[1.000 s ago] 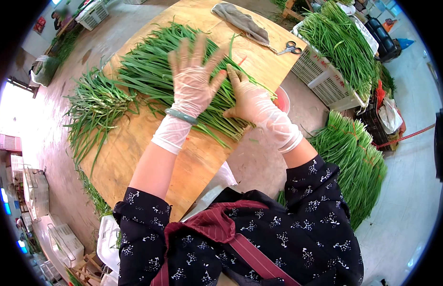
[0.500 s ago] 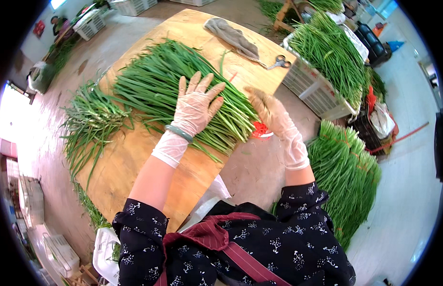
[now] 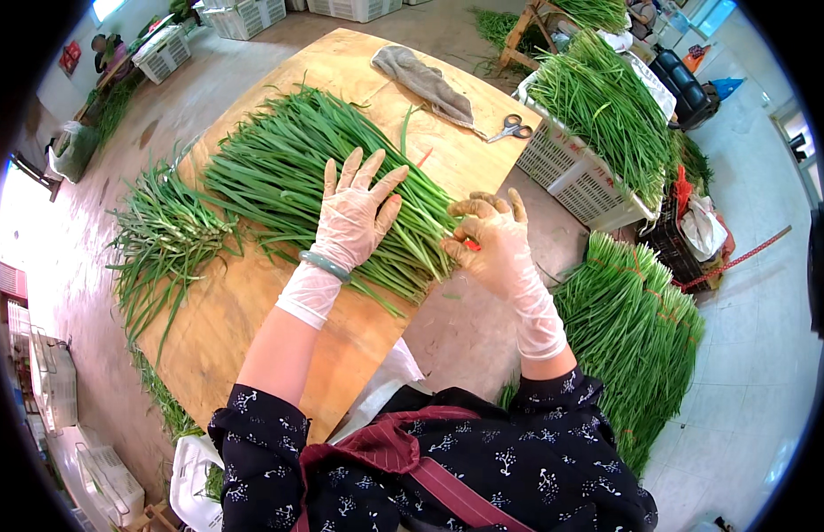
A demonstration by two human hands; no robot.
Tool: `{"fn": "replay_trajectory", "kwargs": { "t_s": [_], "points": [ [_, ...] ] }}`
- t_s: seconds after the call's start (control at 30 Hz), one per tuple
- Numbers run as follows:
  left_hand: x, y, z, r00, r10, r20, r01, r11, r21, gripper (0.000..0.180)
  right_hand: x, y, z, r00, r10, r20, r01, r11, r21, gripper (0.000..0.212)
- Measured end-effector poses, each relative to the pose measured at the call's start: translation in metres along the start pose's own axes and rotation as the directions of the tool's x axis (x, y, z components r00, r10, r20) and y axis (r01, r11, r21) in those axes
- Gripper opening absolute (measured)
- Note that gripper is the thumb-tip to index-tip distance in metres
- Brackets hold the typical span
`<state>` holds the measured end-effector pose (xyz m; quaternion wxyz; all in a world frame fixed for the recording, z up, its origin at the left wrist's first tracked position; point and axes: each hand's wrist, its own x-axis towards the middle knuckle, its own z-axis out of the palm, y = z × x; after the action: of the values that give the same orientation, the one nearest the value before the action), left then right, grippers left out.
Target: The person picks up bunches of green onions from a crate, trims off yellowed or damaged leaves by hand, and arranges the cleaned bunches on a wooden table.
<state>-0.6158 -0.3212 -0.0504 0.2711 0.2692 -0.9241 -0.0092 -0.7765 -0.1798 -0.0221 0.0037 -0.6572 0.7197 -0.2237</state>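
Observation:
A wide pile of garlic chives (image 3: pixel 288 168) lies across the wooden table (image 3: pixel 279 328), its pale stalk ends pointing right. Flat on the stalks rests my left hand (image 3: pixel 348 217), gloved, fingers spread, a grey-green bangle at the wrist. My right hand (image 3: pixel 493 241), also gloved, is at the stalk ends by the table's right edge. Its fingers are bent, with thumb and forefinger apart; whether they touch the ends I cannot tell. Something red shows just behind these fingers. Left of the pile, a smaller heap of chives (image 3: pixel 168 226) hangs over the table's edge.
Scissors (image 3: pixel 511 129) and a grey cloth (image 3: pixel 422 82) lie at the table's far side. A white crate (image 3: pixel 567 177) heaped with chives stands beyond the right edge. Tied chive bundles (image 3: pixel 642 346) stand on the floor at right. More white crates (image 3: pixel 239 19) are at the back.
My right hand has moved left and down to the stalk ends, its fingers bending inward. My left hand stays spread on the pile. The whole view has shifted slightly.

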Motion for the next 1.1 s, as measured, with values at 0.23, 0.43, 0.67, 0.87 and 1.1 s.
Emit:
{"fn": "replay_trajectory", "kwargs": {
  "t_s": [0.23, 0.43, 0.67, 0.87, 1.1],
  "points": [
    [0.004, 0.0, -0.004, 0.999, 0.009, 0.046, -0.007, 0.999, -0.046, 0.037, -0.002, -0.01, -0.007, 0.986, 0.043, -0.164, -0.038, 0.999, 0.036, 0.058],
    [0.01, 0.005, -0.011, 0.999, 0.034, -0.004, -0.034, 0.999, -0.029, 0.037, 0.001, -0.001, 0.019, 0.892, 0.082, -0.445, 0.031, 0.97, 0.24, 0.056],
    [0.01, 0.004, -0.017, 0.999, 0.038, 0.002, -0.038, 0.998, -0.052, 0.039, 0.007, 0.001, 0.015, 0.964, -0.105, -0.243, 0.205, 0.875, 0.438, 0.032],
    [-0.021, 0.01, -0.05, 0.983, -0.128, -0.129, 0.109, 0.984, -0.143, 0.043, 0.003, -0.026, -0.029, 0.917, 0.095, -0.388, 0.116, 0.866, 0.486, 0.025],
    [-0.18, -0.047, -0.098, 0.649, -0.684, -0.332, 0.375, 0.667, -0.643, 0.041, 0.04, -0.162, 0.008, 0.911, -0.413, -0.011, 0.357, 0.774, 0.523, 0.035]
  ]
}}
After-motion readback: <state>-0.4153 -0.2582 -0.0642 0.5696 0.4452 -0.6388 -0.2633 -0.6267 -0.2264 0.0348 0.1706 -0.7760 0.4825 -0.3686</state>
